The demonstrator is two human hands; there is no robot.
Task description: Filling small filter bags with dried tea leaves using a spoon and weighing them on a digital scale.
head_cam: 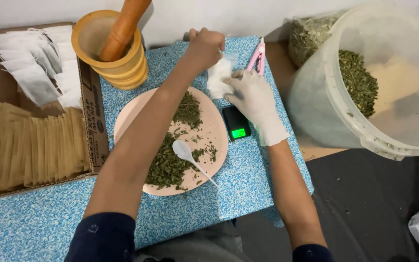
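Note:
My bare left hand [203, 47] reaches over the pink plate [217, 131] and pinches the top of a small white tea bag [217, 77]. My right hand [255, 102], in a white glove, grips the same bag from its right side. The bag hangs above a small black pocket scale [236, 123] with a lit green display. Dried green herb leaves [170, 162] lie in loose heaps on the plate, and a white plastic spoon [190, 157] rests among them.
A yellow mortar with a wooden pestle [117, 46] stands behind the plate. A cardboard box [30, 106] at left holds white and brown empty bags. A large translucent bucket [364, 82] of herbs sits at right. A pink tool [257, 56] lies beyond the scale.

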